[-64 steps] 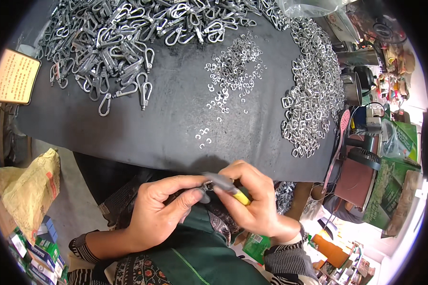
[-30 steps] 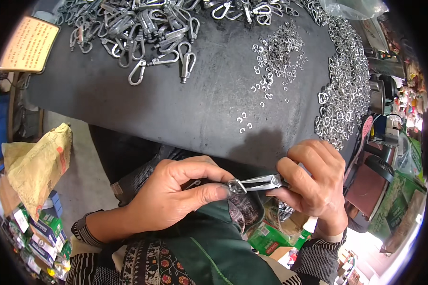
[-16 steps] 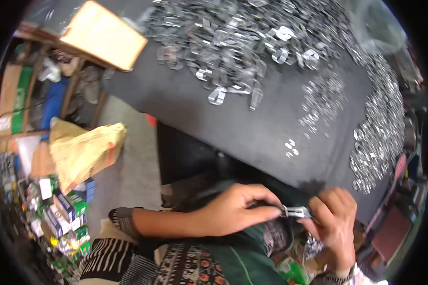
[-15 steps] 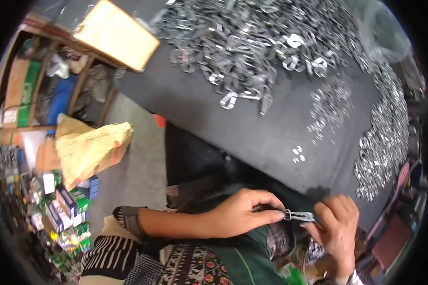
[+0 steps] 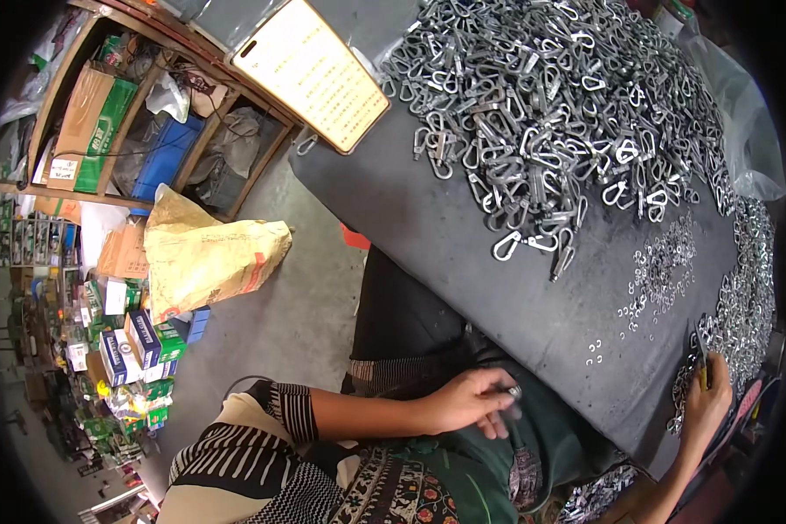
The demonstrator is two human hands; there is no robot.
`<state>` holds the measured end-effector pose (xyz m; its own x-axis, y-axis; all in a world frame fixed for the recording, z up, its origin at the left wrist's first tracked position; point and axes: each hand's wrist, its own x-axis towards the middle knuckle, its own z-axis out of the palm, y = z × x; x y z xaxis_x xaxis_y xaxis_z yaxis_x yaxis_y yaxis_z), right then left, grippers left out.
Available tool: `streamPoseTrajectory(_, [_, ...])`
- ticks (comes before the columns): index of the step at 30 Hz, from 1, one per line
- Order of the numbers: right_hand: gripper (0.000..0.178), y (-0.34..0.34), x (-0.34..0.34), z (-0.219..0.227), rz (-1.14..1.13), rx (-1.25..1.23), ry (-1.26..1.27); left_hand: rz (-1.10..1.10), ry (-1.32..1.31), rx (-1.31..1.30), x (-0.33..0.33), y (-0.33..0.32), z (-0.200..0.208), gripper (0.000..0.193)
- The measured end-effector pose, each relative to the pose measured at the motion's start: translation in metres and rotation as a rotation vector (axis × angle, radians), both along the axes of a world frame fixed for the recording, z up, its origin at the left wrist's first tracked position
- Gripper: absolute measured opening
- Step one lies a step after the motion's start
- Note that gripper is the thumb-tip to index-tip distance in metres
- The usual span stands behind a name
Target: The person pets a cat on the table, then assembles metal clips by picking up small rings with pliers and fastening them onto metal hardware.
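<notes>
My left hand (image 5: 472, 403) is held over my lap, off the near table edge. Its fingertips are pinched on a small metal piece (image 5: 513, 393), too blurred to tell its exact kind. At the table's right edge my right hand (image 5: 712, 400) is closed around pliers with a yellow handle (image 5: 704, 377). Their grey jaws point up the table, at the long heap of silver chain-like metal pieces (image 5: 742, 306). Left of that heap lie scattered small open C-shaped rings (image 5: 659, 271), a few of them apart from the others (image 5: 594, 353).
A big pile of metal snap hooks (image 5: 541, 105) covers the far part of the dark table (image 5: 437, 236). A lit phone (image 5: 314, 74) lies at its far left corner. A clear plastic bag (image 5: 742, 122) hangs far right. Left are shelves (image 5: 262, 170), a yellow sack (image 5: 214, 258) and boxes (image 5: 140, 345).
My hands have parted: the right one moved right and away to the chain-like heap with the pliers. The left still pinches a metal piece. The view has shifted, and the phone screen is now readable.
</notes>
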<state>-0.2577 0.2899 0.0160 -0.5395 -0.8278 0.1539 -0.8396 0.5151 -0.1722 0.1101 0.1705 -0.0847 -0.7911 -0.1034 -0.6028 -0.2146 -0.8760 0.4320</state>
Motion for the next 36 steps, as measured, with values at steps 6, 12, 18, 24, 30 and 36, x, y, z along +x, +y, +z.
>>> streamPoseTrajectory(6, [0.03,0.018,-0.021,0.007,-0.086,-0.098,-0.132,-0.209,0.186,-0.482,-0.016,-0.011,0.045,0.025])
streamPoseTrajectory(12, [0.012,0.022,0.046,0.041,-0.064,-0.253,-0.666,-0.01,0.261,-0.52,-0.043,-0.006,0.079,0.022])
streamPoseTrajectory(18, [0.013,-0.007,0.152,0.042,0.095,-0.2,-0.933,0.082,0.224,-0.703,-0.049,-0.001,0.09,0.021])
streamPoseTrajectory(24, [0.016,0.004,0.167,0.023,0.035,-0.298,-1.077,0.012,0.168,-0.726,-0.042,0.009,0.078,0.024])
streamPoseTrajectory(30, [0.031,-0.016,0.161,0.029,0.485,-0.084,-0.651,-0.054,0.09,-0.508,-0.025,0.004,0.077,0.032])
streamPoseTrajectory(36, [0.04,-0.035,0.117,0.048,0.485,0.147,0.083,-0.128,0.073,-0.466,-0.003,-0.006,0.069,0.02])
